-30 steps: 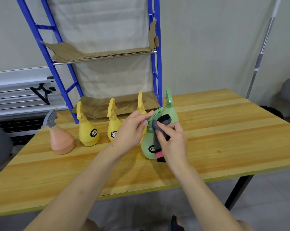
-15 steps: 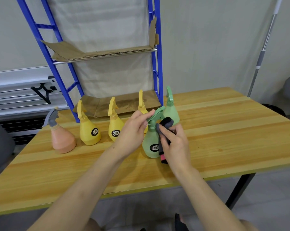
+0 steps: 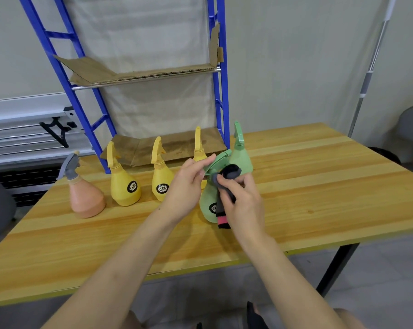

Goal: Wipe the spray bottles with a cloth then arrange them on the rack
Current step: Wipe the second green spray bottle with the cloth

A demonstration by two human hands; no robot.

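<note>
— Hands first: what has the left hand point(image 3: 189, 184) got?
— Its fingers are curled onto the spray head of the near green bottle point(image 3: 206, 205), thumb and forefinger pinching the trigger top. The bottle stands on the wooden table point(image 3: 319, 186), near the front edge, between the two hands.
— And the right hand point(image 3: 242, 200)?
— It grips a dark grey cloth point(image 3: 227, 184) and presses it against the bottle's neck, just under the head. A pink-and-black end of the cloth hangs down beside the bottle's base.
— Now run along the table from the left.
— A pink bottle point(image 3: 85, 198) with a grey sprayer stands furthest left. Next come two yellow bottles, the first point(image 3: 124, 186) and the second point(image 3: 161, 181), each with a round black label. A third yellow bottle point(image 3: 199, 148) is partly hidden behind the left hand. Then the held green bottle, and just behind it a second green bottle point(image 3: 241, 155), upright.
— The rack?
— A blue rack point(image 3: 221, 91) stands at the table's back edge, behind the row. Its shelves are lined with cardboard point(image 3: 139, 72), and no bottle stands on them.
</note>
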